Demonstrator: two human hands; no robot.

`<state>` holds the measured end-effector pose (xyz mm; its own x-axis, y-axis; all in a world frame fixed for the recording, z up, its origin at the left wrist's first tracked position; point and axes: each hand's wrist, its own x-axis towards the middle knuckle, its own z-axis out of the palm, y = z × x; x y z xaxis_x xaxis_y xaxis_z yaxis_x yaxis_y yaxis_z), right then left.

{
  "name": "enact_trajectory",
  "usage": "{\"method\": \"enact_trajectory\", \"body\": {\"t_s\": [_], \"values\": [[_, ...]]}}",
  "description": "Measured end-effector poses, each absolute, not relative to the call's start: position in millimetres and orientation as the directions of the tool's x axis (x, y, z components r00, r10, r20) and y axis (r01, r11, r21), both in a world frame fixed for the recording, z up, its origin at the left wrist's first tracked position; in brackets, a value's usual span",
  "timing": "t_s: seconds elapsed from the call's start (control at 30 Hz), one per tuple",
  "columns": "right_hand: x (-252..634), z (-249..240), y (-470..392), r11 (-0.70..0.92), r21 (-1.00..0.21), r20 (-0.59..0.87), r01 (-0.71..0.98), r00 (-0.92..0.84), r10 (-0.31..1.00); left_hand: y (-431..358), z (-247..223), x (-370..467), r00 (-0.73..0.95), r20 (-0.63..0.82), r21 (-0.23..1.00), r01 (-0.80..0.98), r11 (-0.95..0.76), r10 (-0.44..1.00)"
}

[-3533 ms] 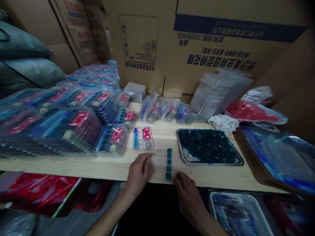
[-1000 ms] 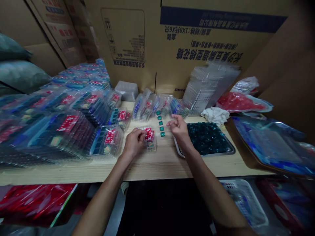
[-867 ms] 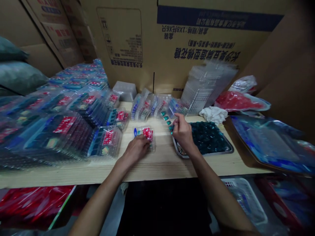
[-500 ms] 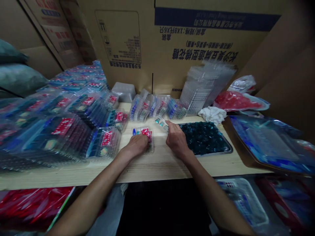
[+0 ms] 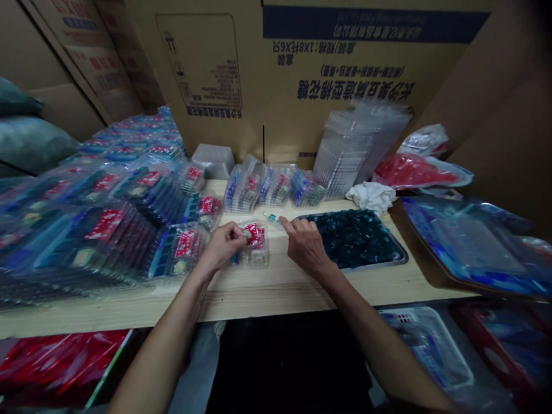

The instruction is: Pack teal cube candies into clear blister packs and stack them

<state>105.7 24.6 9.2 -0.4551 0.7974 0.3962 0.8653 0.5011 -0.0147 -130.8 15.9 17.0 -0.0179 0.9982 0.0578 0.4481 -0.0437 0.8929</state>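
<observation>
The work looks partway through: on the left of the pale wooden counter (image 5: 267, 287) stand tall stacks of filled clear plastic trays (image 5: 101, 230), each top one showing a red packet, dark teal squares and a pale square, while the shallow clear plastic tray (image 5: 259, 259) in front of the person seems incomplete. That tray lies flat on the counter between the hands, with red packets with white markings (image 5: 254, 233) overlapping in its upper right part; its lower right compartment shows no pale square, and the left side is partly hidden. The left hand (image 5: 222, 244) has its grip narrowed to a fingertip pinch on a small pale-green piece (image 5: 247, 234), just above the packets. The right hand (image 5: 306, 244) holds a clear strip with teal squares (image 5: 273, 218) by one end, tilted just above the counter; most of it is hidden by the fingers. The teal squares, judging by the finished stacks, are still missing from this tray. Plenty remains: a metal tray heaped with dark teal pieces (image 5: 360, 238) and a tall stack of clear plastic trays (image 5: 338, 152). Against the earliest frame, the strip has left the counter for the right hand, the lone packet has become an overlapping pair, and the pale square has gone from its compartment.
</observation>
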Motion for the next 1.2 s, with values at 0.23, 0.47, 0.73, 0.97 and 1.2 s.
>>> {"method": "enact_trajectory", "body": {"t_s": [0.23,0.47,0.73,0.97,1.2], "values": [[101,10,28,0.566,-0.055,0.415,0.823,-0.496,0.763,9,23,-128,-0.017,-0.213,0.941,-0.274,0.201,0.977],[99,4,17,0.605,-0.06,0.308,0.794,-0.561,0.768,0,32,-118,0.105,-0.284,0.814,-0.499,0.298,0.953],[103,5,-2,0.577,-0.34,0.332,0.743,-0.479,0.813,2,34,-102,0.149,-0.321,0.715,-0.61,0.342,0.935],[95,20,-1,0.482,-0.719,0.445,0.501,-0.202,0.872,1,31,-71,0.181,-0.37,0.681,-0.615,0.398,0.911],[100,12,4,0.394,-0.774,0.387,0.496,-0.121,0.914,9,15,-48,0.23,-0.352,0.687,-0.595,0.417,0.907]]}}
